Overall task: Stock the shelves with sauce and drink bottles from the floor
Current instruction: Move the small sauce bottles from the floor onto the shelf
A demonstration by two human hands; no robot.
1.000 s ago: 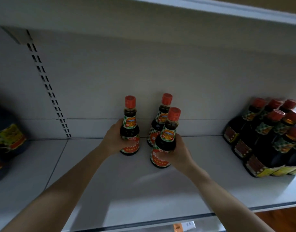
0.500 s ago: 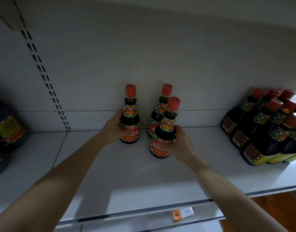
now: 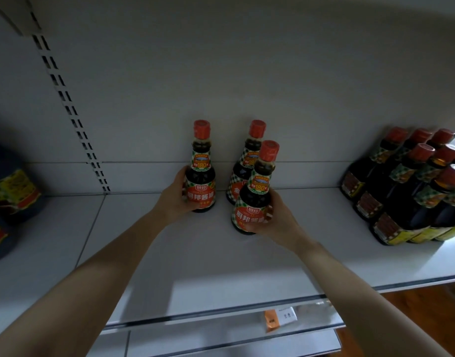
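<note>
— Bottles first: where are they in the head view?

— Three dark sauce bottles with red caps stand upright on the white shelf [image 3: 195,266], near its back wall. The left bottle [image 3: 200,176] stands apart from the other two. The front bottle [image 3: 254,199] stands just before the back bottle [image 3: 247,163] and partly hides it.

— And the hands?

— The left hand [image 3: 174,199] wraps the left bottle from its left side, fingers curled round the lower body at the label. The right hand [image 3: 280,217] grips the front bottle from the right, thumb lying on the label, the other fingers bent behind the glass. Both bottle bases appear to rest on the shelf.

— Anything else on that shelf?

— To the right, well apart, a cluster of larger dark bottles [image 3: 406,191] with red caps and yellow-banded labels, standing packed together. At the far left, a big dark container [image 3: 12,191] with a yellow and red label. A slotted upright [image 3: 74,119] runs up the back wall, and an orange price tag [image 3: 271,319] sits on the shelf's front edge.
</note>
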